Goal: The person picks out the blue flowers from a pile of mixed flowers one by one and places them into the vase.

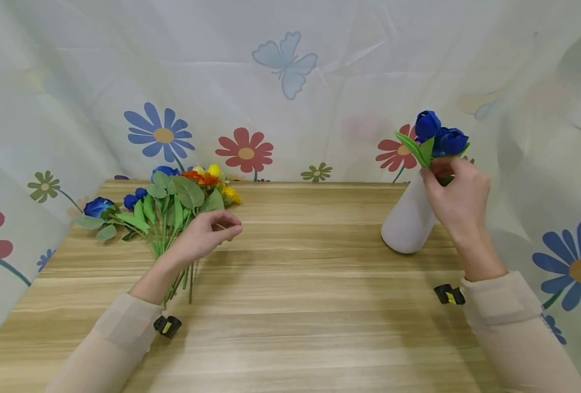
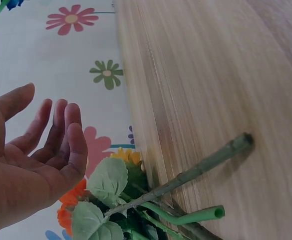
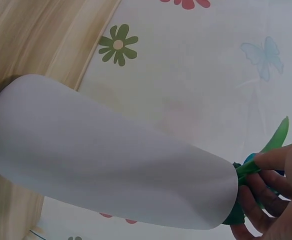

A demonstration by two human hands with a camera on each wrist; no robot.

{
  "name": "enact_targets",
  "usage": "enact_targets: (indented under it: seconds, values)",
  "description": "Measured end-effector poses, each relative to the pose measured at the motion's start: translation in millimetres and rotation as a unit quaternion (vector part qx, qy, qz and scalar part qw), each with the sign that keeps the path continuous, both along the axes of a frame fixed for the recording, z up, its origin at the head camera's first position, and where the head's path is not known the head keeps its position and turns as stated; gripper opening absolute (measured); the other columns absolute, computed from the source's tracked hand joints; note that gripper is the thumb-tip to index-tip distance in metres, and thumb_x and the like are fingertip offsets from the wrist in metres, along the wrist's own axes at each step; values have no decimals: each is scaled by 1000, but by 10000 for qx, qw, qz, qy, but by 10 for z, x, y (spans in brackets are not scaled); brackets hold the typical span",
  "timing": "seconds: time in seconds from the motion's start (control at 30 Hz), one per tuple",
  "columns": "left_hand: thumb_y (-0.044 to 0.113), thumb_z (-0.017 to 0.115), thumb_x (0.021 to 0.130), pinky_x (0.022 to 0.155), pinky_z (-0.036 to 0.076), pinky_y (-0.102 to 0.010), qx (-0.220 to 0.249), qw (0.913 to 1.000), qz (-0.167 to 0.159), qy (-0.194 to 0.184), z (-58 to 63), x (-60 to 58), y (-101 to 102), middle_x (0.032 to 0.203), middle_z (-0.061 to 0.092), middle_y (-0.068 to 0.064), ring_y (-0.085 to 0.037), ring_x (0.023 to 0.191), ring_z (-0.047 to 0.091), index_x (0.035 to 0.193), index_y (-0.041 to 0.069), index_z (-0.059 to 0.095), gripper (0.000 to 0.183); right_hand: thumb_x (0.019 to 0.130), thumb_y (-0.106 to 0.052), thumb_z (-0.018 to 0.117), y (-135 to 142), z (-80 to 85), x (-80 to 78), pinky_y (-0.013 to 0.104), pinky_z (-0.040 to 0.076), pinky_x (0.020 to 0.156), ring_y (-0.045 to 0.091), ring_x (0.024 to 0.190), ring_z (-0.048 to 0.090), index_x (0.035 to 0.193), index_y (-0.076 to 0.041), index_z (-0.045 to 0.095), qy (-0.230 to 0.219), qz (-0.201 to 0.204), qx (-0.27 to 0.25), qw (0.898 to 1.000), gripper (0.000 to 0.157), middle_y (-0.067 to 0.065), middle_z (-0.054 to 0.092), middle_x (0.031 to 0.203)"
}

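A white vase [image 1: 408, 221] stands at the right of the table, with blue tulips [image 1: 440, 134] and green leaves above its mouth. My right hand [image 1: 460, 194] pinches a green tulip stem [image 3: 246, 169] just over the rim; the right wrist view shows thumb and fingers around it. My left hand [image 1: 207, 234] hovers over the flowers lying at the left, palm up with loosely bent fingers and nothing held. Beneath it lies a bunch of artificial flowers [image 1: 165, 204] in blue, orange and yellow, its stems [image 2: 185, 175] pointing toward the near edge.
A wooden table [image 1: 290, 305] spans the space between the hands. Behind it hangs a white curtain [image 1: 339, 109] printed with flowers and a butterfly. Black clips [image 1: 167, 326] sit at both sleeve cuffs.
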State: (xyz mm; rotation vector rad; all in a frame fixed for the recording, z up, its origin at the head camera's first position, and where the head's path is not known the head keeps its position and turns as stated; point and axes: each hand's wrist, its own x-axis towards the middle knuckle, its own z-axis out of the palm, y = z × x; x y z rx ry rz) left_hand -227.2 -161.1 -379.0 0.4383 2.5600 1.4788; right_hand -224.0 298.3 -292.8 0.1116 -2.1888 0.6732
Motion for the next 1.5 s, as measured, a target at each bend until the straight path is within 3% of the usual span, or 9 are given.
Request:
enact_targets:
  seconds: [0.3,0.47,0.57,0.67,0.93,1.17,1.5]
  values:
    - [26,66,103,91,49,-57,77,9999,-46,-97,10,22,8,113,66,-21,-44,101,61,123,4,66,30,94,-13,70,70,-9,-47,45,42,75,40,83,66,95,10,74,-409,-108,111,9990,23,26,71,90]
    - [25,66,103,89,49,-56,88,9999,-56,-86,7,29,7,108,66,-19,-44,99,61,122,5,67,28,93,-14,72,75,-18,-41,35,41,73,39,83,66,99,9,72,-475,-146,7,9988,24,26,71,93]
    - [25,66,103,89,49,-57,102,9999,-79,-76,4,28,2,108,66,-18,-44,99,61,122,5,67,27,93,-16,75,58,-20,-25,23,37,73,37,84,67,103,8,71,-272,-98,-73,9996,26,24,72,94]
    - [25,66,103,90,49,-57,102,9999,-87,-81,-2,26,-6,110,66,-19,-44,100,61,122,5,66,27,94,-16,75,32,-13,-13,19,34,72,37,85,67,104,8,70,-49,-6,-21,10000,27,23,72,95]
    - [26,66,103,90,49,-56,73,9999,-65,-63,-9,30,-7,107,67,-14,-43,100,61,121,5,67,28,97,-13,72,21,19,-15,27,35,71,39,83,67,99,11,72,-82,-34,84,9999,24,25,72,92]
    - [26,65,104,91,48,-56,66,9999,-74,-110,-11,30,-15,112,66,-23,-43,100,61,123,3,66,30,96,-14,72,73,26,-44,36,37,69,41,85,65,97,10,72,-255,-124,116,9995,24,27,71,93]
    - [27,65,104,90,48,-56,53,9999,-78,-142,-24,28,-24,112,66,-22,-43,100,61,122,4,66,29,99,-19,67,105,22,-45,43,39,71,42,90,63,100,10,70,-611,-251,169,9977,29,28,68,98]
